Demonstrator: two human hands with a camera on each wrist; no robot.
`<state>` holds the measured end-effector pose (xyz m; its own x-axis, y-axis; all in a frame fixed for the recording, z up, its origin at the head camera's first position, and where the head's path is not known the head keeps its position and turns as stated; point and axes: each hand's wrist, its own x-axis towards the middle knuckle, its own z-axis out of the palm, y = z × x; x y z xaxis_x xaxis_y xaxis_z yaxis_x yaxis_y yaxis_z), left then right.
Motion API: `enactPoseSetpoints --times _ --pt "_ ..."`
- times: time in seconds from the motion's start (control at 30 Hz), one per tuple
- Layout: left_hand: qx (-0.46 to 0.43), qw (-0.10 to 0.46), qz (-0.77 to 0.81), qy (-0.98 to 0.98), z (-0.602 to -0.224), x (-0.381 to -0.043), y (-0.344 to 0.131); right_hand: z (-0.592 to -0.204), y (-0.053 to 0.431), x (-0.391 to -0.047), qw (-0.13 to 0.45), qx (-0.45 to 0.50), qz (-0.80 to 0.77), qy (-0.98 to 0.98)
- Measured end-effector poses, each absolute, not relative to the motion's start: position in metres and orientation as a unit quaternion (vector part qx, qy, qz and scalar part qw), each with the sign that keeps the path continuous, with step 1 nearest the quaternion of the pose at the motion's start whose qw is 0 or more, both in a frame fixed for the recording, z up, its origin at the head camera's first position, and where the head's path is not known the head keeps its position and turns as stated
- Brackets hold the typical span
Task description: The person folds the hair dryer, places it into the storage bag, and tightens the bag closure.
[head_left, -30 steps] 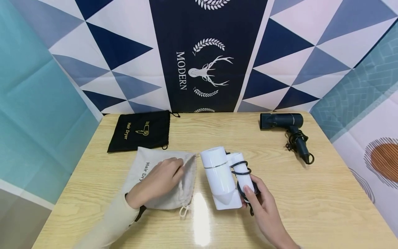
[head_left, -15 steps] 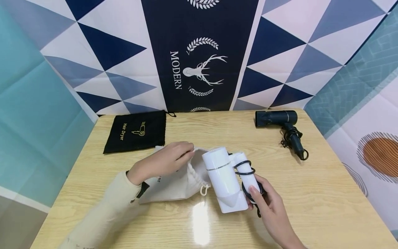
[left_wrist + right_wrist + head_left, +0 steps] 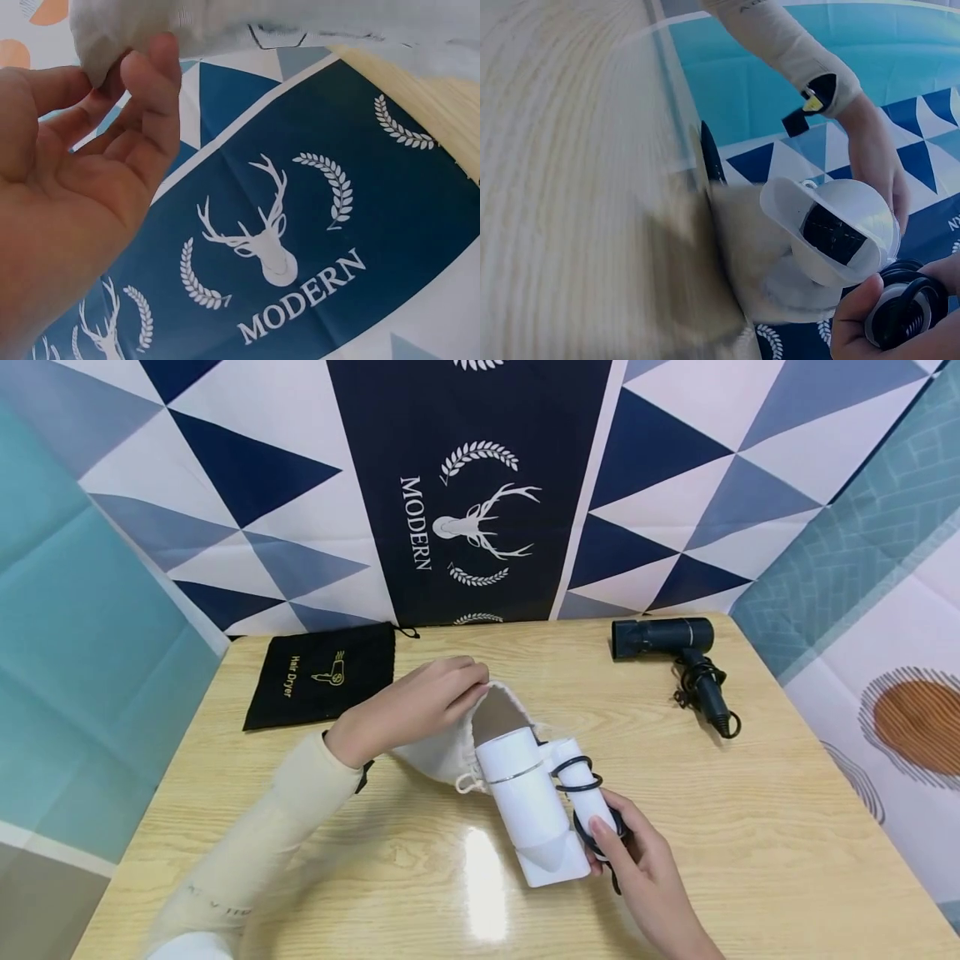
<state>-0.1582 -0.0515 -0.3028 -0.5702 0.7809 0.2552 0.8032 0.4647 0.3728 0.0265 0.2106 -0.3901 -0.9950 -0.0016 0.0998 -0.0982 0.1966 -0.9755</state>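
My left hand (image 3: 423, 702) pinches the rim of a pale drawstring bag (image 3: 442, 753) and holds its mouth raised and gaping toward the right. In the left wrist view, thumb and fingers nip a corner of the bag cloth (image 3: 180, 30). My right hand (image 3: 645, 860) grips the handle of a white hair dryer (image 3: 528, 810), with its black cord (image 3: 579, 777) wound round the handle. The dryer's round end lies at the bag's opening; whether it is inside cannot be told. The right wrist view shows the dryer's nozzle (image 3: 832, 232) facing the camera.
On the wooden table (image 3: 750, 827), a black pouch (image 3: 322, 677) printed "Hair Dryer" lies at the back left. A dark hair dryer (image 3: 675, 652) with a bundled cord lies at the back right. A patterned cloth wall (image 3: 480, 510) stands behind the table.
My left hand has moved right and away from me, lifting the bag's rim so its mouth spreads open around the dryer's end. The white hair dryer has stayed nearly in place.
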Motion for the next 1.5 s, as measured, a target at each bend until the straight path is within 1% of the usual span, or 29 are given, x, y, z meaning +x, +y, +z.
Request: enactPoseSetpoints --times 0.07,0.17,0.27,0.43,0.6,0.73,0.83,1.1,1.37,1.5 --pt "-0.465 0.022 -0.231 -0.854 -0.303 -0.159 -0.049 -0.392 0.209 0.027 0.036 0.033 0.632 -0.773" --pt "-0.464 0.005 -0.235 -0.854 -0.303 -0.16 -0.047 -0.394 0.206 0.028 0.034 0.03 0.624 -0.78" --pt "-0.462 -0.016 -0.24 -0.854 -0.304 -0.159 -0.046 -0.396 0.204 0.028 0.048 0.025 0.607 -0.793" --pt "-0.467 -0.038 -0.237 -0.851 -0.305 -0.158 -0.043 -0.399 0.2 0.026 0.113 0.027 0.546 -0.829" --pt "-0.475 -0.057 -0.218 -0.851 -0.305 -0.157 -0.04 -0.402 0.197 0.022 0.187 0.054 0.479 -0.856" --pt "-0.474 -0.061 -0.214 -0.852 -0.306 -0.157 -0.036 -0.405 0.197 0.019 0.219 0.076 0.441 -0.867" --pt "-0.468 -0.055 -0.225 -0.853 -0.306 -0.157 -0.033 -0.406 0.196 0.016 0.222 0.092 0.428 -0.871" --pt "-0.474 -0.035 -0.228 -0.849 -0.311 -0.156 -0.026 -0.399 0.19 0.007 0.198 0.122 0.426 -0.874" --pt "-0.466 -0.054 -0.224 -0.854 -0.309 -0.153 -0.024 -0.386 0.184 -0.003 0.202 0.153 0.369 -0.894" --pt "-0.461 -0.051 -0.224 -0.857 -0.307 -0.153 -0.025 -0.38 0.181 -0.007 0.209 0.167 0.336 -0.903"
